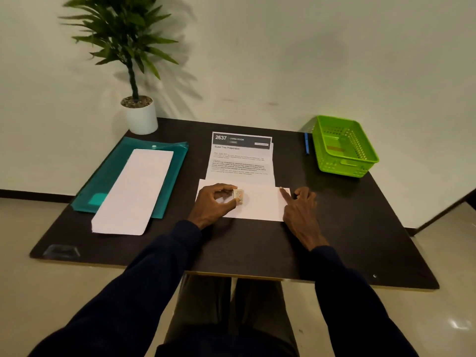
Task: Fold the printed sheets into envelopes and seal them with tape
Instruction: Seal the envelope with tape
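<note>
Left hand (215, 202) pinches tape (238, 195); right hand (301, 210) presses folded sheet (260, 206).

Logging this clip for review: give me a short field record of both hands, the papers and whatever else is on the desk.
left hand: pinches small tape roll over the folded sheet
right hand: index finger presses folded sheet at its right end
printed sheets: stacked just behind the folded sheet
desk left: long white paper lying on teal folder
desk right: green basket, blue pen beside it
back left: potted plant
</note>
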